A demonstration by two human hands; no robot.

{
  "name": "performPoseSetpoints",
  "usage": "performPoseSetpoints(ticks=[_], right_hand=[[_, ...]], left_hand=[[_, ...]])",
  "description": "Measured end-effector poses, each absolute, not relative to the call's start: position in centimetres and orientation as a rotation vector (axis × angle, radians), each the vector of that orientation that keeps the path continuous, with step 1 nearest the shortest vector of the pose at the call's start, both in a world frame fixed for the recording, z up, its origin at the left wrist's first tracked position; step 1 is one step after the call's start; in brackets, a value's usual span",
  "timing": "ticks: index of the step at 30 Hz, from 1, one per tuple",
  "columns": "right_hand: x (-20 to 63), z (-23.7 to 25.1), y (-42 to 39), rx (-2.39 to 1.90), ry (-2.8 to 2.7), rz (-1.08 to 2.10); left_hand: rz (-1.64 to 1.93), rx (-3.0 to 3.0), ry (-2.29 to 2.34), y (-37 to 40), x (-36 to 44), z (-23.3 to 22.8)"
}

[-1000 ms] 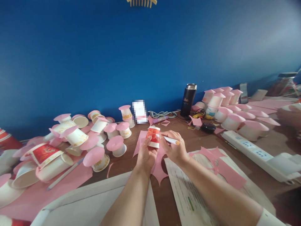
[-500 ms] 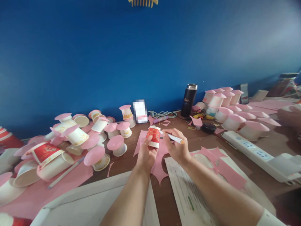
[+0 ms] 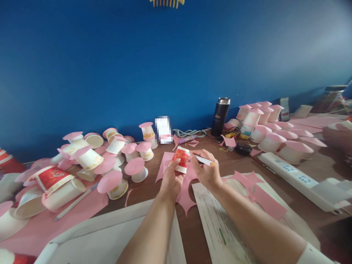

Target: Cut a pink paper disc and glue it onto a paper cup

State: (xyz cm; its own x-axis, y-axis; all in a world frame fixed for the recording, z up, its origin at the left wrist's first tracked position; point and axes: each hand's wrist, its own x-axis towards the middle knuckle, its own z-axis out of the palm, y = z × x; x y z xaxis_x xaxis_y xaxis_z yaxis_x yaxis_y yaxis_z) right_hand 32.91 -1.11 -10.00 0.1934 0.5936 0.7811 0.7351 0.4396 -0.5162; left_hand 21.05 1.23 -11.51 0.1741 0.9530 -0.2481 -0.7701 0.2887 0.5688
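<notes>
My left hand (image 3: 172, 176) is wrapped round a small red paper cup (image 3: 180, 160) with a gold pattern and white rims, thumb across its side. The cup is tilted slightly. In my right hand (image 3: 205, 167) is a slim white pen-like tool (image 3: 204, 160) with an orange back end. Its front end points at the right side of the cup; whether it touches I cannot tell. Beneath both hands lies a pink paper offcut (image 3: 186, 200) with curved cut-outs. Left of them stand and lie several paper cups with pink discs, such as one cup (image 3: 136, 170) close by.
Behind are a phone (image 3: 164, 130), a glue stick (image 3: 187, 139), cables and a black thermos (image 3: 220, 116). Rows of pink-topped cups (image 3: 295, 151) and a power strip (image 3: 288, 171) occupy the right. Printed paper (image 3: 213, 220) and a white board (image 3: 110, 234) lie in front. A blurred person is at far right.
The red cup has turned and tilted a little in my left hand. My right hand and the white tool have barely moved.
</notes>
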Motion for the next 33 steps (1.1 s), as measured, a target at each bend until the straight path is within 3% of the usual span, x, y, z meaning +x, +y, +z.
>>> performPoseSetpoints(ticks=[33], right_hand=[[32.70,-10.30,-1.19,-1.253,-1.543,-0.079]], left_hand=[[1.266,0.350,0.602,1.51,20.96,-12.01]])
